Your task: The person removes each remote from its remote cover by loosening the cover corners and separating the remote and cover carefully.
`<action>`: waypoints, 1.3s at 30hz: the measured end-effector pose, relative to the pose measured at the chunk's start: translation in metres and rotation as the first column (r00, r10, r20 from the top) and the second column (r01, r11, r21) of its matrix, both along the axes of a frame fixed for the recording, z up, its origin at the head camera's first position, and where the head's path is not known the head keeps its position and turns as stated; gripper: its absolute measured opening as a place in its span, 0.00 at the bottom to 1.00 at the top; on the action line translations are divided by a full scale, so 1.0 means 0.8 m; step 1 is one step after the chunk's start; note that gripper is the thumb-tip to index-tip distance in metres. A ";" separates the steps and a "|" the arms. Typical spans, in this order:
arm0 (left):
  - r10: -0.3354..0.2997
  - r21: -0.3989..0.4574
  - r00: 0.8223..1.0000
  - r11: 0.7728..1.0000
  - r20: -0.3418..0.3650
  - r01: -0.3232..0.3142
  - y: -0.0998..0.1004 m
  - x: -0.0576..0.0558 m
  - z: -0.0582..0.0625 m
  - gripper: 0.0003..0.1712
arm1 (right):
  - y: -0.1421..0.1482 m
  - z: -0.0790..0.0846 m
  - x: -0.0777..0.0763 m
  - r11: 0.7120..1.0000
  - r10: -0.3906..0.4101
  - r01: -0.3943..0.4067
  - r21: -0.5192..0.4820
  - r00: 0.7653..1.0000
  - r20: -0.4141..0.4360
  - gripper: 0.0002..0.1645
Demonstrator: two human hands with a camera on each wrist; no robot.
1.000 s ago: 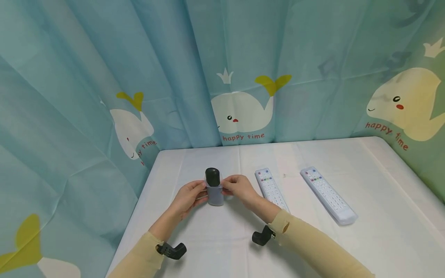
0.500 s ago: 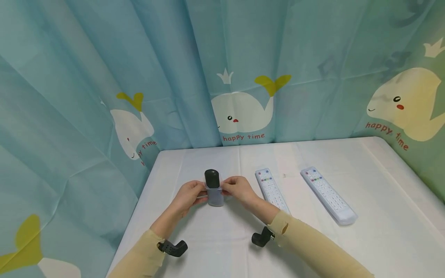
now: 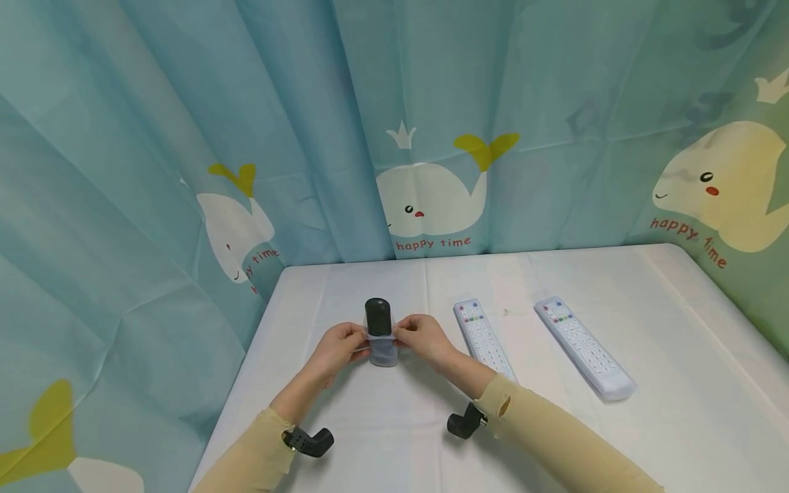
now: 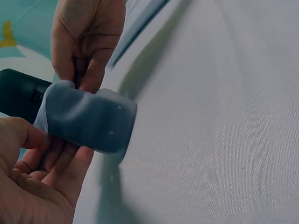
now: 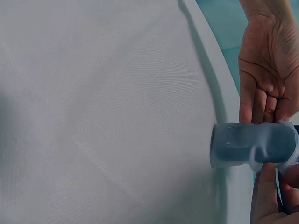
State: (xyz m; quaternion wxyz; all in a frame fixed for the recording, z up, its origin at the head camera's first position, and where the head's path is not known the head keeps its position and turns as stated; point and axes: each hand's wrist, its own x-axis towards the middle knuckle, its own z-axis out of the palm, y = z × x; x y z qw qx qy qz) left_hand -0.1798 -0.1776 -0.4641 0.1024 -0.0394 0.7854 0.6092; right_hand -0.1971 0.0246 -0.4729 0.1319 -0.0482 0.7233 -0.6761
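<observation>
A translucent cover (image 5: 238, 145) wraps a dark object (image 5: 279, 145). The left hand (image 5: 270, 79), palm showing, sets its fingers along one long side; the right hand (image 5: 273, 193), partly cut off, presses a fingertip to the opposite side. 2 small dots (image 5: 228, 144) sit by the cover's end, seen against the white table (image 5: 117, 102) near its edge. Teal curtain (image 5: 222, 21) shows beyond that edge.

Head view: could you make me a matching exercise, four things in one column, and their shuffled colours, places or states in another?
1. device
2. cover
3. left hand and right hand
4. rightmost remote

A. pinching from opposite sides
B. black, top end uncovered
C. lying buttons-up on the table
D. translucent, around the device's lower part

Pairs: 1-B, 2-D, 3-A, 4-C
</observation>
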 end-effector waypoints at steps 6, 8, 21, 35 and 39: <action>-0.001 -0.024 1.000 1.000 0.008 0.001 0.000 -0.001 -0.003 0.10 | 0.000 -0.003 0.001 0.999 0.003 -0.003 0.033 1.000 0.004 0.07; -0.001 -0.035 1.000 0.999 0.012 0.001 -0.001 -0.002 -0.004 0.09 | 0.000 -0.005 0.002 0.999 0.004 -0.004 0.043 1.000 0.009 0.07; -0.006 -0.064 0.999 0.998 0.037 0.008 -0.007 -0.001 -0.008 0.09 | -0.003 -0.005 0.007 0.998 -0.011 0.008 0.061 0.999 0.048 0.13; -0.005 -0.020 0.997 1.000 0.082 0.006 -0.007 0.003 -0.013 0.15 | -0.004 0.000 0.008 1.000 0.005 -0.006 0.015 0.998 0.056 0.12; -0.006 0.042 0.994 0.999 0.108 0.001 -0.006 0.006 -0.015 0.18 | -0.004 0.001 0.009 0.999 -0.010 0.014 -0.035 0.996 0.091 0.12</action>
